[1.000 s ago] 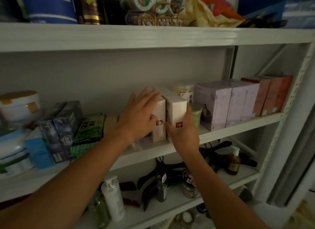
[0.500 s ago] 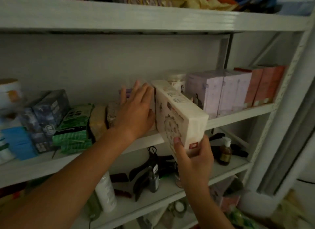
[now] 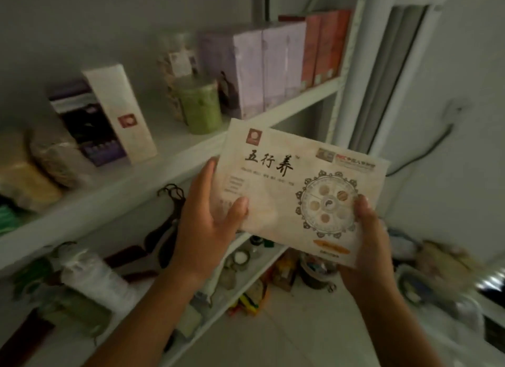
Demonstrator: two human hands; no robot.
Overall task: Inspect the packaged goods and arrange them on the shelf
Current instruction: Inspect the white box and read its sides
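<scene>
A flat cream box with black Chinese characters and a round ornamental emblem is held in front of the white shelf, its printed face towards me. My left hand grips its left edge, thumb on the front. My right hand grips its lower right corner. A second cream box of the same brand stands upright on the middle shelf, beside a dark purple box.
On the same shelf stand a green jar, lilac boxes and orange-red boxes to the right, and tan packets at the left. The lower shelf holds a white bottle and dark tools. Clutter lies on the floor at right.
The cream box has come off the shelf and been turned face-up towards me. My left hand left the shelf and now holds the box's left edge. The view swung down and right.
</scene>
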